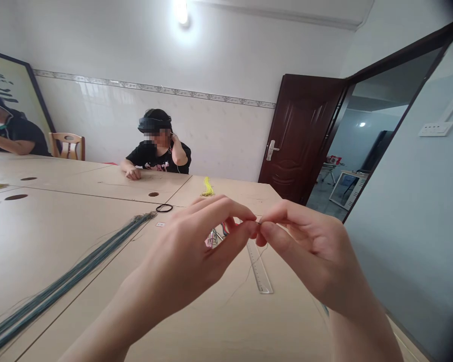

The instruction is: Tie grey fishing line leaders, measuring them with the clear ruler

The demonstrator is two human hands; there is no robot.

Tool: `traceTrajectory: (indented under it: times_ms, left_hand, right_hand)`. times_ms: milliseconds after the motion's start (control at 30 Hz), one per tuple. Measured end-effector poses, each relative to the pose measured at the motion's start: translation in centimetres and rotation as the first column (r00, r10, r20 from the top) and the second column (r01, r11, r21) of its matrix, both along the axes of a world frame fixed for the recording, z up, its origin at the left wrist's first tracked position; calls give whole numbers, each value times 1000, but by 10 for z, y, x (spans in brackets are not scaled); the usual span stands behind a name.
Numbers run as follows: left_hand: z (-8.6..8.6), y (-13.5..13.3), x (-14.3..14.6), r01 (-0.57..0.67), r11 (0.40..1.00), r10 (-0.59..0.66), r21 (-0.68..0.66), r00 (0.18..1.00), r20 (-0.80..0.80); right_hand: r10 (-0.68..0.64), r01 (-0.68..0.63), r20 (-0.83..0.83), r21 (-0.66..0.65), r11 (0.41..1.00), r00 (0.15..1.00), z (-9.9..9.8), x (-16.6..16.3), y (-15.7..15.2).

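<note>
My left hand and my right hand meet fingertip to fingertip above the table, each with thumb and forefinger pinched. Between the tips shows a tiny dark bit of thin thread. A fine thread hangs below the hands toward the tabletop; whether it is the same strand I cannot tell. Under the fingers lies a clear ruler, its far end hidden by my hands. Behind my left fingers, metal items and a tool with red and dark handles show only in part.
A long bundle of blue-green threads lies along the left. Farther off are a black ring, a small white tag and yellow threads. A person sits across the table, another far left.
</note>
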State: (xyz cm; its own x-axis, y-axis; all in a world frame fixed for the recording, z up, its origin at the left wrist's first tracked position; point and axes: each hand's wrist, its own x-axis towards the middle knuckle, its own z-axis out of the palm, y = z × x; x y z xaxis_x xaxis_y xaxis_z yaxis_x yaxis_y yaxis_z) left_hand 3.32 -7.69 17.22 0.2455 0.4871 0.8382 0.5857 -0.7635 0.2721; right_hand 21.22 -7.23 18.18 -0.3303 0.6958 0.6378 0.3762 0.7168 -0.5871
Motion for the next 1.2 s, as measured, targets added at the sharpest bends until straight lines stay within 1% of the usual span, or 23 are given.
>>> traceTrajectory:
  times_ms: [167, 233, 367, 467, 567, 667, 833, 1033, 1200]
  left_hand:
    - [0, -5, 0, 61, 996, -57, -66, 996, 64]
    - [1, -5, 0, 107, 988, -96, -109, 990, 101]
    - [3, -5, 1, 211, 954, -172, -211, 967, 189]
    - [4, -5, 2, 262, 922, -194, -286, 950, 245]
    - [5, -4, 4, 294, 901, -206, -318, 937, 284]
    - [6, -3, 6, 289, 897, -188, -335, 935, 302]
    - [5, -3, 8, 262, 901, -164, -346, 943, 289]
    - [6, -5, 11, 217, 908, -116, -358, 952, 283]
    - [4, -4, 12, 137, 930, -59, -341, 971, 230]
  right_hand:
    - [16, -16, 6, 2, 1000, 1000, -3, -1, -3]
    - [28, -28, -3, 3, 1000, 1000, -3, -1, -4]
    - [35, -35, 21, 14, 999, 999, 0, -1, -7]
    - [34, -36, 66, 33, 999, 997, 1, -1, -9]
    - [45, -50, 87, 62, 997, 995, 1, -1, -10]
    - [25, -31, 80, 69, 997, 996, 0, 0, -10]
    - [-34, 29, 40, 108, 994, 999, -3, 0, -8]
    - [-96, 86, 82, 123, 989, 992, -4, 0, -8]
    - [-148, 120, 125, 208, 971, 981, -4, 0, -8]
